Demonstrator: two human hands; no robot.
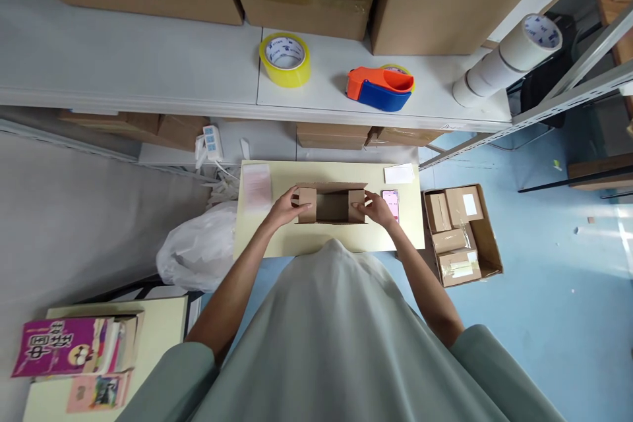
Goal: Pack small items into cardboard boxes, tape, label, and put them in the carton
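A small brown cardboard box stands on the pale yellow table with its top uncovered. Its two short end flaps are folded inward, while the long flaps stand out at front and back. My left hand grips the left end, thumb on the left flap and fingers behind it. At the right end, my right hand pinches the other short flap in the same way. Just right of that hand lies a phone with a pink screen. The inside of the box looks bare and shaded.
On the shelf above sit a yellow tape roll, an orange and blue tape dispenser and stacked white rolls. A carton holding several boxes stands on the floor at right. A white plastic bag and books are at left.
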